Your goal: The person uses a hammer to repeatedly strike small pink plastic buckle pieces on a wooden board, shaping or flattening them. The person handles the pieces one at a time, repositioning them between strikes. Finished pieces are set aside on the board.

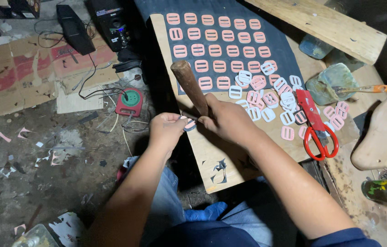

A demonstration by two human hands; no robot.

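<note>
My right hand (230,120) grips a tool with a brown wooden handle (189,84) that sticks up and to the left. My left hand (166,129) pinches a small pink buckle piece (189,123) against the tool's lower end. Both hands meet over the near left edge of a tan board (211,155). On a dark sheet (275,55) at the board's far end lie rows of pink slide buckles (215,50). A loose heap of pink and white buckles (271,98) lies to the right of my right hand.
Red-handled scissors (317,126) lie right of the heap. A glue pot with a brush (333,84), a wooden plank (326,25) and a shoe last (381,135) are at the right. Left, on the floor: flattened cardboard (24,73), cables, a small red fan (130,101), black devices.
</note>
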